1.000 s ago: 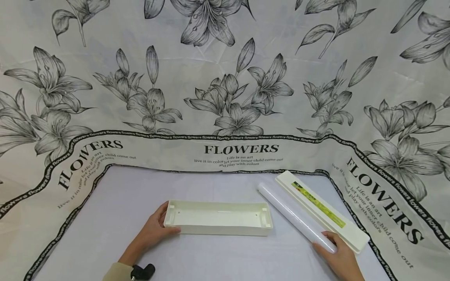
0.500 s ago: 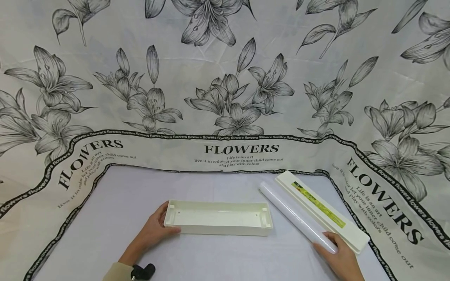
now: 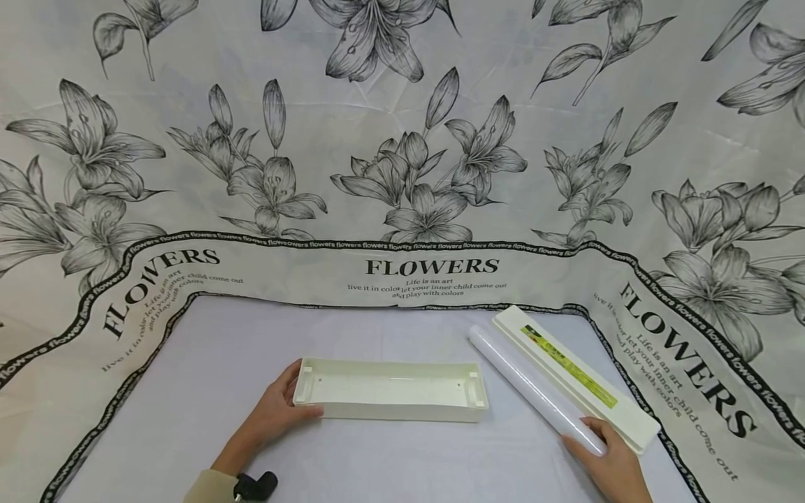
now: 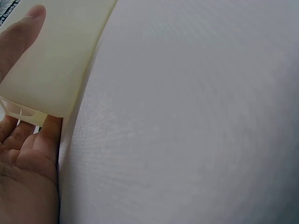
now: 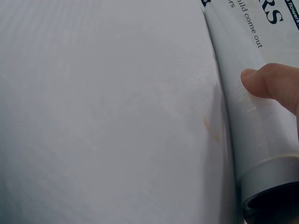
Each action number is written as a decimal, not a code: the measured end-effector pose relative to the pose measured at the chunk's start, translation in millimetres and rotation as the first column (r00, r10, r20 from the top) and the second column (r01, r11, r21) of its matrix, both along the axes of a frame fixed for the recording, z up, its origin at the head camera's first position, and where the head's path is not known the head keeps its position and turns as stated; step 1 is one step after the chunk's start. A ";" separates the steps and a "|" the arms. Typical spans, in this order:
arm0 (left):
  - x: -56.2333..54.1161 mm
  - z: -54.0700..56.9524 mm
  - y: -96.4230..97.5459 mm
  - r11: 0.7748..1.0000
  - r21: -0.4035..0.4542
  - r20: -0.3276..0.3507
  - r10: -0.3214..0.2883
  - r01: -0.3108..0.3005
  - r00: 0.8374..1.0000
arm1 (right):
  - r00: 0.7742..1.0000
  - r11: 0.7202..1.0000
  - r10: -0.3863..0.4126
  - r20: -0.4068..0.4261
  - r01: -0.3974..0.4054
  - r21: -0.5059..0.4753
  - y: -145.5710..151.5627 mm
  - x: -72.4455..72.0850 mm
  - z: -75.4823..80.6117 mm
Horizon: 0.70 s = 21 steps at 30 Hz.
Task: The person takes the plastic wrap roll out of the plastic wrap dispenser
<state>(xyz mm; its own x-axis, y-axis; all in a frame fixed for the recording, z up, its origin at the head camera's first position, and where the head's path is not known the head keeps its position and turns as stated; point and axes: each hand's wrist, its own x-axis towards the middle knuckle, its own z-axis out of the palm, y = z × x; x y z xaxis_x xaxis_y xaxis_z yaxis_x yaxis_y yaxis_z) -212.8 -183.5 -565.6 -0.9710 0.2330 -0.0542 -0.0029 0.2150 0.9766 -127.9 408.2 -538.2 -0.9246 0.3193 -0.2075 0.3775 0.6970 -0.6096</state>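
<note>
A long cream plastic box [image 3: 390, 412] lies open side up on the white tabletop, its hollow inside facing me. My left hand [image 3: 277, 409] grips its left end, thumb along the front wall and fingers behind the end. In the left wrist view, the thumb presses the box wall [image 4: 56, 60] and the fingertips curl by its end. To the right, a glossy white roll of plastic wrap [image 3: 534, 388] slants across the table. My right hand [image 3: 605, 457] grips the near end of this roll. Its hollow core opening [image 5: 275, 203] shows in the right wrist view.
A cream lid [image 3: 635, 423] with a yellow-green label [image 3: 569, 367] lies just right of the roll, at the same slant. A flower-printed cloth [image 3: 434, 209] with a black border rises behind and around the white table surface [image 3: 390, 461]. A black device [image 3: 256, 485] sits at the left wrist.
My right hand and the roll of plastic wrap have shifted slightly right, closer to the lid. The left hand and the box have stayed put.
</note>
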 end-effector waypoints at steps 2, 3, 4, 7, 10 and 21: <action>-0.2 -0.3 -0.2 1.000 0.000 -0.002 0.000 0.000 1.000 | 1.000 1.000 -0.011 0.002 0.011 0.005 -0.2 0.4 0.3; -0.1 -0.4 -0.3 1.000 0.000 -0.003 0.000 0.000 1.000 | 1.000 1.000 -0.017 0.002 0.017 0.009 -0.3 0.7 0.3; -0.1 -0.4 -0.4 1.000 0.001 -0.001 -0.001 0.001 1.000 | 1.000 1.000 -0.023 0.002 0.022 0.012 -0.4 1.0 0.5; -0.3 -0.7 -0.6 1.000 0.008 0.000 -0.003 0.003 1.000 | 0.999 0.999 -0.041 0.002 0.041 0.026 -0.5 2.8 0.3; -0.3 -0.6 -0.9 1.000 0.012 0.000 -0.004 0.004 1.000 | 0.998 0.998 -0.061 0.006 0.061 0.035 -0.6 4.5 0.0; -1.1 -1.0 -1.4 1.000 0.021 -0.009 -0.011 0.011 1.000 | 0.996 0.995 -0.083 0.015 0.082 0.054 2.6 9.4 1.5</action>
<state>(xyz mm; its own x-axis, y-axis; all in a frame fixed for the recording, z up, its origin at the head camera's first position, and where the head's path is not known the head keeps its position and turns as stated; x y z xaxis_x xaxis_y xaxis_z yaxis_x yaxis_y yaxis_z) -213.8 -184.9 -566.7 -0.9688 0.2446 -0.0407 0.0079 0.1944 0.9809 -118.5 410.8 -536.7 -0.8912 0.4050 -0.2042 0.4451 0.6945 -0.5653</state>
